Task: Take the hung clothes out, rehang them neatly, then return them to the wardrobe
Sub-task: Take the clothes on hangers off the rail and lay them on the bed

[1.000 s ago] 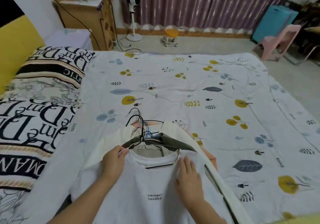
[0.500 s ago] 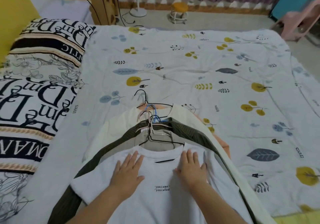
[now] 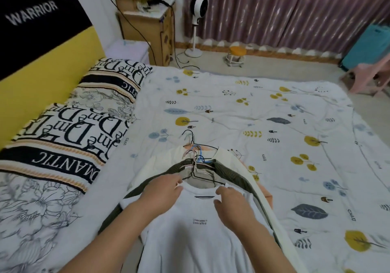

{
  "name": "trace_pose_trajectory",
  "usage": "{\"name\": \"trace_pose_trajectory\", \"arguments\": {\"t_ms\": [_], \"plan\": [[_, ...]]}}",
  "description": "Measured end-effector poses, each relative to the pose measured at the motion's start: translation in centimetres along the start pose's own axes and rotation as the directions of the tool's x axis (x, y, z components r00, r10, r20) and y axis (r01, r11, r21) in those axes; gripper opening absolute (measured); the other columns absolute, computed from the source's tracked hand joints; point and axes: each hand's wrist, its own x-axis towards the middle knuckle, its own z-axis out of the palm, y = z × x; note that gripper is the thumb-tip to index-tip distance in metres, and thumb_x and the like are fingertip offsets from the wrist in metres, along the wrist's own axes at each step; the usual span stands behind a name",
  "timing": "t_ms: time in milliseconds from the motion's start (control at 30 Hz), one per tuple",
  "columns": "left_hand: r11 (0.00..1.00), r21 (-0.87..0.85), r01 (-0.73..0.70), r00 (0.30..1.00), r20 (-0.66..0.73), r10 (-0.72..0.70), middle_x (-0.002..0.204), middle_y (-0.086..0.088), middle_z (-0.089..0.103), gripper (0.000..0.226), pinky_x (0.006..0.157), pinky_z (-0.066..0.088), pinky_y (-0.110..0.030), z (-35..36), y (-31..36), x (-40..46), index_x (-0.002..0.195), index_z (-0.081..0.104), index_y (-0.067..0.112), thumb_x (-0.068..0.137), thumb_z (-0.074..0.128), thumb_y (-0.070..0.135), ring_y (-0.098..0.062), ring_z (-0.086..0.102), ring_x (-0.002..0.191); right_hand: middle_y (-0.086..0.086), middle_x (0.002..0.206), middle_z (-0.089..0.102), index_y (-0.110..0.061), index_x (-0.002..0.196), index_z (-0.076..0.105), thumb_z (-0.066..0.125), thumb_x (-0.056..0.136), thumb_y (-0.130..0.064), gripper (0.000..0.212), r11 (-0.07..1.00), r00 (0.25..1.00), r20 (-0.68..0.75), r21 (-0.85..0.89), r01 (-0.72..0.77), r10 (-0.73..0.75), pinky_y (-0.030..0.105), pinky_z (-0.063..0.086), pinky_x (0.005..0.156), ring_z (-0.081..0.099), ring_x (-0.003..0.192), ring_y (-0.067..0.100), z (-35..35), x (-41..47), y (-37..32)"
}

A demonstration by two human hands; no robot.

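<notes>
Hands working at a white T-shirt's collar on the bed

The left hand [image 3: 163,189] and right hand [image 3: 231,202] are each pinching the white T-shirt [image 3: 196,237] at its collar, atop other hangered clothes [image 3: 228,170] lying on the bed [image 3: 274,129].

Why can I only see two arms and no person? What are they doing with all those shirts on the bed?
The camera sits on the person's head and looks down, so you see what they see: just their own arms and hands. There is no robot here.

They stand at a bed with a leaf-patterned cover. On it lies a stack of clothes, each on its own hanger, with the hanger hooks bunched together at the top. The top one is a white T-shirt with tiny writing on the chest. Under it peek out a dark green top and a cream one.

The left hand and the right hand are both at the T-shirt's neckline, it seems tidying it on its hanger. Pillows with big letters lie on the left.
</notes>
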Motion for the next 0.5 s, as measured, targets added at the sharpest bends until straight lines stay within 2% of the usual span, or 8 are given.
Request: {"name": "trace_pose_trajectory", "arguments": {"t_ms": [133,267,400,500], "plan": [[0.998,0.063,-0.012,0.997,-0.076,0.017,0.127,0.003,0.053,0.035,0.088,0.038,-0.026,-4.0,2.6,-6.0,0.129,0.048,0.022,0.097,0.037,0.034,-0.016,0.05,0.115,0.004,0.131,0.049,-0.019,0.128,0.048,0.042,0.096,-0.026,0.034,0.981,0.978,-0.088,0.019,0.193,-0.191,0.029,0.04,0.093,0.046,0.121,0.022,-3.9,-4.9,-2.0],[0.998,0.019,0.052,0.971,-0.237,-0.045,0.121,0.004,0.057,0.032,0.087,0.043,-0.028,-6.8,4.8,-12.5,0.124,0.051,0.023,0.097,0.039,0.036,-0.015,0.053,0.107,0.0,0.132,0.049,-0.024,0.131,0.047,0.044,0.095,-0.028,0.036,0.93,0.914,-0.18,-0.009,0.367,-0.363,0.026,0.037,0.094,0.045,0.123,0.019,-7.2,-9.6,-3.6],[0.99,-0.002,0.142,0.915,-0.381,-0.132,0.128,0.007,0.054,0.037,0.088,0.038,-0.024,-8.1,5.8,-19.4,0.131,0.047,0.025,0.097,0.04,0.038,-0.012,0.05,0.114,0.001,0.129,0.05,-0.023,0.129,0.048,0.044,0.095,-0.03,0.036,0.852,0.834,-0.174,-0.08,0.517,-0.523,0.029,0.04,0.092,0.046,0.12,0.022,-8.8,-13.7,-5.1],[0.974,-0.025,0.226,0.877,-0.431,-0.214,0.131,0.006,0.052,0.039,0.088,0.037,-0.024,-8.5,6.1,-24.5,0.132,0.045,0.025,0.096,0.04,0.039,-0.012,0.049,0.115,0.003,0.129,0.051,-0.022,0.131,0.047,0.046,0.094,-0.03,0.038,0.781,0.767,-0.144,-0.115,0.614,-0.625,0.031,0.041,0.095,0.046,0.12,0.023,-9.0,-16.7,-6.7]]}}
